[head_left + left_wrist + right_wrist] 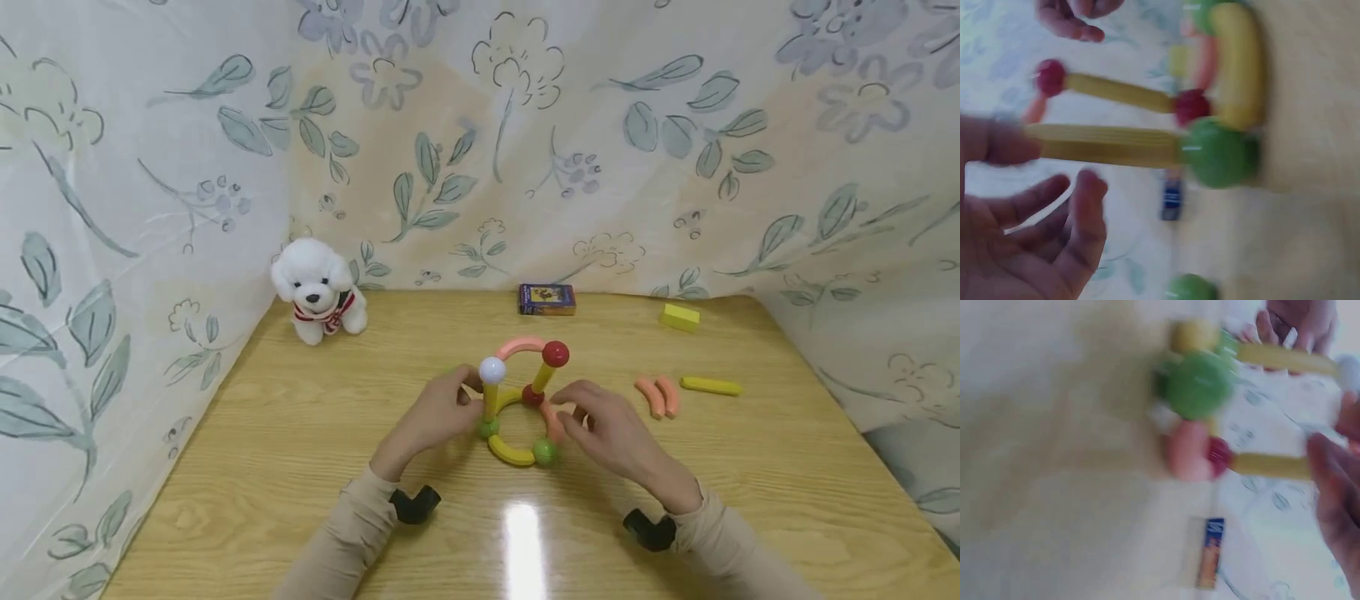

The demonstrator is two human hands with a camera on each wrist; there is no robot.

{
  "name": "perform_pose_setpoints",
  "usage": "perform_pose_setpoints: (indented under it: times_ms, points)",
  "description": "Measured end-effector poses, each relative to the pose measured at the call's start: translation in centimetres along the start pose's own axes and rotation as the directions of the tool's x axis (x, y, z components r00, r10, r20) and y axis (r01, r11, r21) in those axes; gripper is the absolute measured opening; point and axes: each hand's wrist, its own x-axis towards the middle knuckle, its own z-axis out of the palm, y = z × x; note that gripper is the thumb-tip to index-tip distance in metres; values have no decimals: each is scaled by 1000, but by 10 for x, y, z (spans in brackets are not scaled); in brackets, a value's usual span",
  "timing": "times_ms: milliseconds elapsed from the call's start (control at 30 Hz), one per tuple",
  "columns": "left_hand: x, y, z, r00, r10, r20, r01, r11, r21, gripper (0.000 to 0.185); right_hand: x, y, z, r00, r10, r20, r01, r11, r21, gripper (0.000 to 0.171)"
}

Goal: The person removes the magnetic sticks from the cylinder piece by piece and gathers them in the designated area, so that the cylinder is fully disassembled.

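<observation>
A construction of toy rods and balls stands between my hands. Its base ring joins yellow curved pieces, a pink curved piece, green balls and a red ball. Two yellow rods rise from it, topped by a white ball and a red ball; a pink arc spans between these tops. My left hand is beside the left rod, fingers loosely bent, one digit overlapping its upper end in the left wrist view. My right hand hovers by the ring's right side, fingers relaxed.
Two pink curved pieces and a yellow rod lie at the right. Farther back are a yellow block, a small blue box and a white plush dog. Another green ball shows low in the left wrist view.
</observation>
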Motion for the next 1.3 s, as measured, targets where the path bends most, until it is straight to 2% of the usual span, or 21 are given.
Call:
perform_pose_setpoints:
  times_ms: [67,133,167,200,267,367,467,600,733,833,900,1000,1100,1167,1300]
  points:
    - [4,10,-11,997,-12,-78,10,1000,-21,25,14,1,-11,989,112,-100,-106,993,61,20]
    - [14,21,-19,990,-7,-139,3,1000,-31,25,27,3,-18,969,218,-116,-206,973,108,27]
    - [20,27,-21,989,-1,-150,-2,1000,-21,26,33,3,-21,961,259,-95,-246,960,132,32]
    - [26,32,-23,990,4,-142,-5,1000,-8,26,38,3,-21,955,291,-60,-279,948,155,38]
    - [38,38,-24,997,4,-71,-4,1000,5,30,46,4,-20,947,321,22,-320,928,190,46]
    - [51,41,-21,998,-21,57,22,1000,-15,31,51,4,-12,946,312,86,-324,921,218,46]
    - [57,37,-17,993,-50,111,58,996,-71,27,52,4,-4,953,292,86,-304,923,235,39]
    - [58,32,-17,997,-32,69,39,994,-103,24,55,2,-1,959,279,47,-282,930,234,33]
    - [57,31,-22,999,-41,9,41,995,-86,24,58,4,-3,957,290,21,-290,941,173,33]
    - [57,34,-24,999,-34,6,34,999,-15,24,60,5,-5,954,299,14,-298,943,147,35]
    - [58,39,-24,999,-16,36,14,998,59,23,61,4,-6,955,295,11,-294,945,143,36]
    - [59,48,-23,995,-2,96,-18,978,209,22,63,3,-6,962,275,4,-273,952,139,36]
    - [60,53,-21,989,-14,149,-33,952,305,23,64,2,-5,964,264,-2,-262,956,133,38]
    - [59,55,-20,986,-31,164,-25,945,326,26,64,2,-4,965,263,2,-261,956,133,39]
    - [58,55,-18,985,-40,171,-14,952,305,32,64,1,-3,962,272,14,-272,951,145,41]
